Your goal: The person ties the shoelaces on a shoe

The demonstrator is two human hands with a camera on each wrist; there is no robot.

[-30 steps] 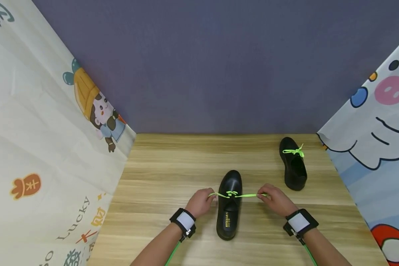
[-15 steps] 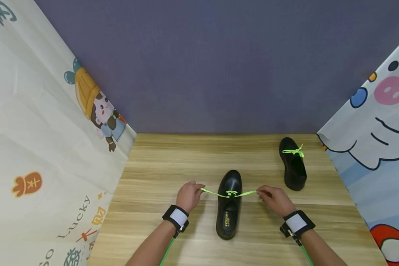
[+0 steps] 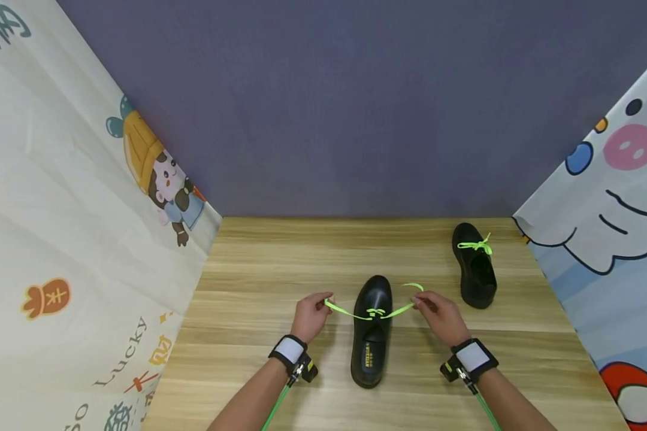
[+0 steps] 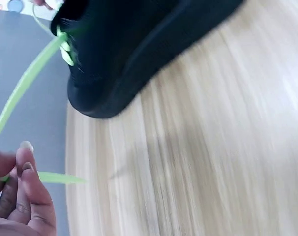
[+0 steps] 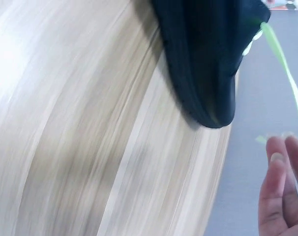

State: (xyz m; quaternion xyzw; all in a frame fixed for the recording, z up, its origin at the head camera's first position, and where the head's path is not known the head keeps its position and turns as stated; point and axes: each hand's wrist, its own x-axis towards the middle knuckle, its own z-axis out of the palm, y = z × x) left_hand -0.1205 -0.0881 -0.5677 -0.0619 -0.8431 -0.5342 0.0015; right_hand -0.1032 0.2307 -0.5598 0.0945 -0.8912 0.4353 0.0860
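Observation:
A black leather shoe (image 3: 375,291) stands in the middle of the wooden surface, toe pointing away from me. Its bright green shoelace (image 3: 350,311) spreads out to both sides from the eyelets. On the left, my left hand (image 3: 309,316) pinches one lace end between thumb and fingers, and a short tip sticks out past them in the left wrist view. My right hand (image 3: 440,315) pinches the other end on the right; its loose tip curls up beyond the fingers. Both hands are raised beside the shoe without touching it. In the right wrist view, the right hand (image 5: 284,189) is partly cut off.
A second black shoe (image 3: 477,281) stands at the back right, its green lace tied in a bow. Behind the wooden surface (image 3: 280,257) is a grey-blue panel (image 3: 356,120). Printed white cloths (image 3: 86,239) flank both sides.
My left hand has moved left, away from the shoe, with its lace end. My right hand has shifted slightly left; its lace has slackened and the loose tip now curls above it.

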